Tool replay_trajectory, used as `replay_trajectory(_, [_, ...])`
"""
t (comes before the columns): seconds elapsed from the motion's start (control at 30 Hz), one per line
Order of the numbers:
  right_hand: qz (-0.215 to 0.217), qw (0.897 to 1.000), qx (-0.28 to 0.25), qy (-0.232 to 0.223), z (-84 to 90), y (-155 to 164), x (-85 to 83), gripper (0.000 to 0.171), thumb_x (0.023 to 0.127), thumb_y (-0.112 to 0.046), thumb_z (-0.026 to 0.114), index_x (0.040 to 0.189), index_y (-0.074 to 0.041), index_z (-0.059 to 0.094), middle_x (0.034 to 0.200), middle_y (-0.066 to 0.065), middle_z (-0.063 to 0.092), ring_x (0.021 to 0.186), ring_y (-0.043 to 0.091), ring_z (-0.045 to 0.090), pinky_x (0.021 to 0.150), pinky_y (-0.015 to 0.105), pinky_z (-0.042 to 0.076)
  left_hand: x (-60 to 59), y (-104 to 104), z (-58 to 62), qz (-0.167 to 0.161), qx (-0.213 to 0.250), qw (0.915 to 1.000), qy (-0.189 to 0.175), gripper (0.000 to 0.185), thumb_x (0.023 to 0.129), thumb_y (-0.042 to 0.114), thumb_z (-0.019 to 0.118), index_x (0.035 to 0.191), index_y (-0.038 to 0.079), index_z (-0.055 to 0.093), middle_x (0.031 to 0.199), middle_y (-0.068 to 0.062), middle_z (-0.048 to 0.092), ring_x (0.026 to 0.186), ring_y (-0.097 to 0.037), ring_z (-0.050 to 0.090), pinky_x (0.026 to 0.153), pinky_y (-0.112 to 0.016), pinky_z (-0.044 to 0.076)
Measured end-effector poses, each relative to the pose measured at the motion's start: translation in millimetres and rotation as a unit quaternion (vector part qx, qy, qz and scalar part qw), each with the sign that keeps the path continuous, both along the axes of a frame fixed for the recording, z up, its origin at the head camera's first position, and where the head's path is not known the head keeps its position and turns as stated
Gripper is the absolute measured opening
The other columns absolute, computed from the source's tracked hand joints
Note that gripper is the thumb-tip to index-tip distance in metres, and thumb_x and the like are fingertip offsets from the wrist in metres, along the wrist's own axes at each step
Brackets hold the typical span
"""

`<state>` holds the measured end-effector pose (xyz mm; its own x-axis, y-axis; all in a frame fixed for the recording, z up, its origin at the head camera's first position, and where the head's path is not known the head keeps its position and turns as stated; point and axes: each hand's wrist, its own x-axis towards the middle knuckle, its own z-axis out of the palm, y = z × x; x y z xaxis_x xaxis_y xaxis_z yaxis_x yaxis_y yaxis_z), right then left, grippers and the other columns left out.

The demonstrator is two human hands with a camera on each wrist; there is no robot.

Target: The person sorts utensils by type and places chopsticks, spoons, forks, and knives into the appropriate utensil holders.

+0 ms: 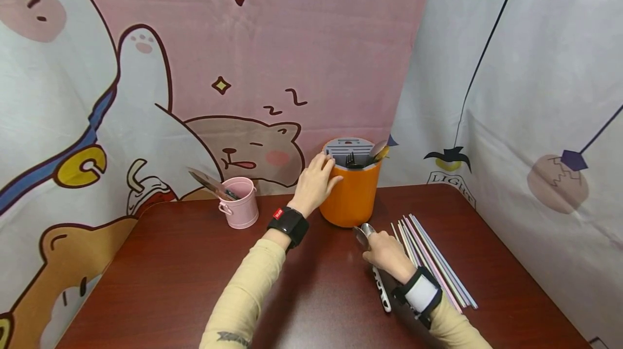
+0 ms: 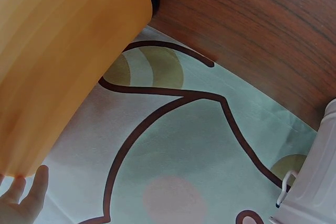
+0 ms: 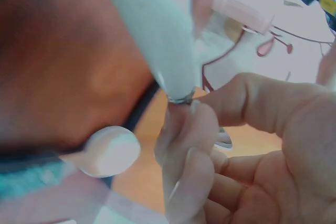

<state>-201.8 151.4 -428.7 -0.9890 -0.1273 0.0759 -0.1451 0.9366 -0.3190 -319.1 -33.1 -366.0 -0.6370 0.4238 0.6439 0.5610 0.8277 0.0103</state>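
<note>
My left hand (image 1: 313, 184) touches the left side of the orange utensil holder (image 1: 349, 197) at its rim, its fingers fairly straight. The left wrist view shows those fingertips (image 2: 38, 179) against the orange wall. Just in front of the holder, low over the table, my right hand (image 1: 389, 254) pinches a spoon. The spoon's handle (image 1: 382, 290), patterned black and white, points back toward me; in the right wrist view the pale handle (image 3: 157, 35) meets the fingers at a metal collar. A second shiny spoon bowl (image 1: 368, 228) shows by the fingertips.
Several pastel straws (image 1: 438, 268) lie on the table right of my right hand. A pink bucket (image 1: 242, 208) with utensils stands at the back left. A black fork (image 1: 350, 159) and spoons (image 1: 378, 150) stand in the holder. Printed cloth (image 1: 340, 40) hangs behind the table.
</note>
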Motion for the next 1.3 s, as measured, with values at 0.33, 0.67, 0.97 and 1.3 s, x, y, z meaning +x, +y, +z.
replay_trajectory(0.33, [-0.020,0.997,-0.059,0.051,33.2,8,-4.4,0.022,0.078,-0.007,0.065,0.060,-0.009,0.052,0.054,-0.003,0.044,0.045,0.010,0.039,0.041,0.022,0.030,-0.8,0,-0.9,-0.003,0.003,1.0000,0.002,0.046,0.093,0.043,0.055,0.125,0.010,0.055,0.128,-0.009,0.052,0.127,-0.022,0.047,0.079,-0.038,0.055])
replay_trajectory(0.67, [-0.029,0.981,-0.089,0.169,64.3,19,-8.9,0.003,0.080,-0.005,0.061,0.078,-0.003,0.062,0.066,0.006,0.063,0.052,0.015,0.053,0.046,0.027,0.041,-1.2,0,-0.8,-0.004,0.005,1.0000,0.001,0.045,0.094,0.043,0.055,0.124,0.010,0.056,0.129,-0.008,0.053,0.128,-0.022,0.046,0.080,-0.038,0.055])
replay_trajectory(0.97, [-0.032,0.938,-0.133,0.319,88.4,23,-12.8,0.009,0.082,-0.001,0.064,0.084,0.007,0.061,0.072,0.020,0.068,0.061,0.028,0.066,0.053,0.040,0.053,-1.2,0,-0.8,-0.003,0.005,1.0000,-0.001,0.045,0.093,0.043,0.055,0.123,0.010,0.055,0.128,-0.008,0.053,0.128,-0.022,0.047,0.080,-0.038,0.055])
replay_trajectory(1.3, [-0.024,0.859,-0.202,0.470,103.8,20,-17.8,0.013,0.085,-0.002,0.066,0.091,0.008,0.063,0.077,0.022,0.069,0.066,0.033,0.069,0.057,0.027,0.055,-2.2,1,-2.2,0.002,0.004,1.0000,-0.008,0.046,0.094,0.044,0.054,0.125,0.011,0.054,0.129,-0.008,0.052,0.130,-0.022,0.045,0.081,-0.039,0.055])
